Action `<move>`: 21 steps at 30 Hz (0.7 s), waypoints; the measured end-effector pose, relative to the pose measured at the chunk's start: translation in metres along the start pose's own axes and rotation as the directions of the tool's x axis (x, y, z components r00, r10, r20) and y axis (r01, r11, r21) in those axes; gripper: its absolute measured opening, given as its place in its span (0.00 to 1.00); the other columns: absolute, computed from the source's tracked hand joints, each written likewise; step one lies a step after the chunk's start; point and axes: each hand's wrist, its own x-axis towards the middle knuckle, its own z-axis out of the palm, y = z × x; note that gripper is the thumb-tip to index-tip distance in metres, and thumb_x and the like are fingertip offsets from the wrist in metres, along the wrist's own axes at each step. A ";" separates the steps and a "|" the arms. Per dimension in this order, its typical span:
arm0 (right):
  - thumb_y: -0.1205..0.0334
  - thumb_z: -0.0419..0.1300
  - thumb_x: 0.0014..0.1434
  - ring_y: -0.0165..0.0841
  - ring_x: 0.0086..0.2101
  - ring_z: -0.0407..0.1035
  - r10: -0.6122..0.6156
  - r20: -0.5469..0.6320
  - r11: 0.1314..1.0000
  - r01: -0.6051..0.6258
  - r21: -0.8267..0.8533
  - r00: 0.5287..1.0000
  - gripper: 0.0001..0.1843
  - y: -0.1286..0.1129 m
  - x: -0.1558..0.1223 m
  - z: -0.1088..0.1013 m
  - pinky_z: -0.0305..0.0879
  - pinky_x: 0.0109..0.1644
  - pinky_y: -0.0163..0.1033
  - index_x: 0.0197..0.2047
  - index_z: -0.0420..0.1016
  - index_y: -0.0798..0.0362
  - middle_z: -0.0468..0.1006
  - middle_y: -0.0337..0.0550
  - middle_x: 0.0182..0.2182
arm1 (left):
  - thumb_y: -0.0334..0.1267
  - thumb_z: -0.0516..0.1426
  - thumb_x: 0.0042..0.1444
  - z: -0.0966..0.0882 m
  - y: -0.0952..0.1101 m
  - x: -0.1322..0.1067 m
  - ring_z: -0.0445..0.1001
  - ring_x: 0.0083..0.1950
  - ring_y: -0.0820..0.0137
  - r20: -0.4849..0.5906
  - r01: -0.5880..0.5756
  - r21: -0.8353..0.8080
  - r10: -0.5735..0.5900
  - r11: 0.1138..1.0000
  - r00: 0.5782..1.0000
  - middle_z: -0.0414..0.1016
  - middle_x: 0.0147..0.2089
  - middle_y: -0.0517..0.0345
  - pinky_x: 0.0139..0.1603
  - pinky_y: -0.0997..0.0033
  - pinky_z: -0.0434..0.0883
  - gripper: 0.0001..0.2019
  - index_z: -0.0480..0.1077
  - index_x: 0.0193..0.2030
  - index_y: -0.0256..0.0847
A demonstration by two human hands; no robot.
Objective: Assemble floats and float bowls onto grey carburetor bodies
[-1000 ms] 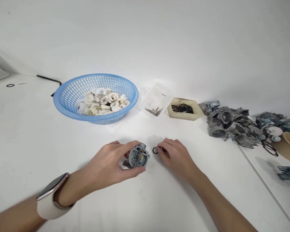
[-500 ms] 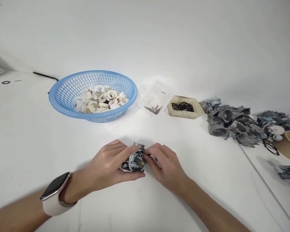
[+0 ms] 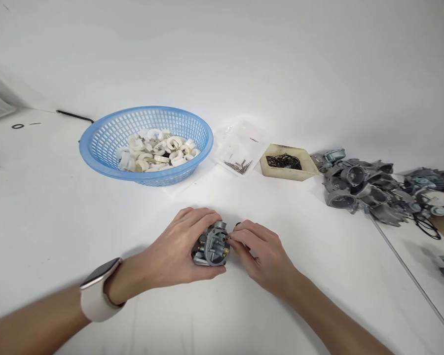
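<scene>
A grey metal carburetor with brass fittings is gripped in my left hand, fingers over its top and thumb along its lower side. Its open underside, with the brass jets, faces right. My right hand is closed in a pinch at the carburetor's right edge, the fingertips at or very near a small hole there. What the pinch holds is too small to make out. A bit of something black shows just behind the right index finger.
Behind my hands stand a blue basket of white ring-shaped floats, a clear tray with small metal pins, and a cream bin of black rubber rings. Carburetor bodies are heaped at right, near a thin rod.
The carburetor has been turned so that more of its open underside shows. My left index finger has drawn back from its edge, and my right hand has shifted slightly right.
</scene>
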 end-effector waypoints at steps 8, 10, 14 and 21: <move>0.70 0.55 0.70 0.29 0.29 0.63 0.006 0.057 1.000 -0.005 -0.020 0.998 0.08 -0.005 -0.003 -0.003 0.62 0.35 0.37 0.39 0.69 0.51 0.74 0.39 0.31 | 0.48 0.64 0.58 0.002 0.007 -0.010 0.75 0.54 0.53 -0.074 -0.145 0.081 0.151 0.986 0.986 0.74 0.57 0.44 0.59 0.51 0.67 0.34 0.58 0.66 0.38; 0.70 0.54 0.70 0.29 0.28 0.61 -0.001 0.077 1.000 0.003 -0.027 0.997 0.09 -0.006 -0.003 -0.005 0.61 0.34 0.37 0.37 0.68 0.51 0.73 0.38 0.30 | 0.48 0.63 0.60 0.000 0.008 -0.010 0.75 0.52 0.52 -0.076 -0.188 0.133 0.199 0.973 0.977 0.73 0.54 0.41 0.56 0.49 0.67 0.34 0.58 0.67 0.36; 0.71 0.54 0.70 0.30 0.28 0.61 -0.018 0.078 0.999 0.021 -0.037 0.997 0.10 -0.007 -0.002 -0.006 0.59 0.33 0.38 0.36 0.67 0.50 0.71 0.38 0.29 | 0.48 0.61 0.62 -0.005 0.010 -0.010 0.73 0.49 0.52 -0.067 -0.238 0.211 0.257 0.948 0.964 0.72 0.51 0.39 0.53 0.48 0.69 0.30 0.60 0.66 0.35; 0.70 0.54 0.69 0.30 0.28 0.61 -0.020 0.097 0.999 0.017 0.038 0.995 0.10 -0.012 -0.003 -0.005 0.59 0.33 0.38 0.35 0.64 0.50 0.72 0.38 0.28 | 0.49 0.64 0.58 -0.011 0.016 -0.010 0.75 0.44 0.54 -0.058 -0.234 0.093 0.239 0.968 0.969 0.73 0.45 0.45 0.49 0.49 0.73 0.34 0.59 0.65 0.36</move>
